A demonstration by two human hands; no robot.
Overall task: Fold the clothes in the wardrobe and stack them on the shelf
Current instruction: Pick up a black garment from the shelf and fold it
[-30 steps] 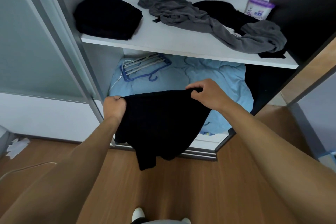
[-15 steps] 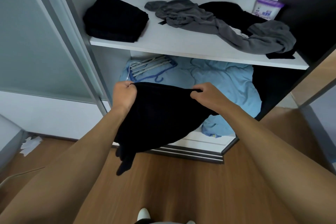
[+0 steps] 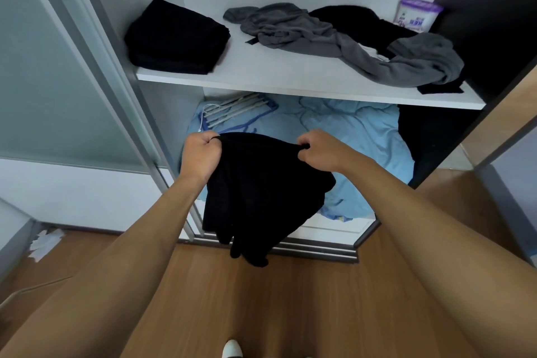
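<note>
Mid-frame, the left hand (image 3: 200, 155) and right hand (image 3: 315, 151) each pinch the top edge of a black garment (image 3: 261, 192) hanging below the shelf (image 3: 290, 78). Keep the edge taut and level, then fold evenly.

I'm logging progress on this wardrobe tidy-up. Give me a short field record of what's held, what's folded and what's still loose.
held: black garment, hanging in front of the wardrobe
left hand: gripping its top left edge
right hand: gripping its top right edge
folded: black stack, left on the shelf
loose: grey garment and black clothing, right on the shelf
below shelf: blue bedding, hangers
</note>
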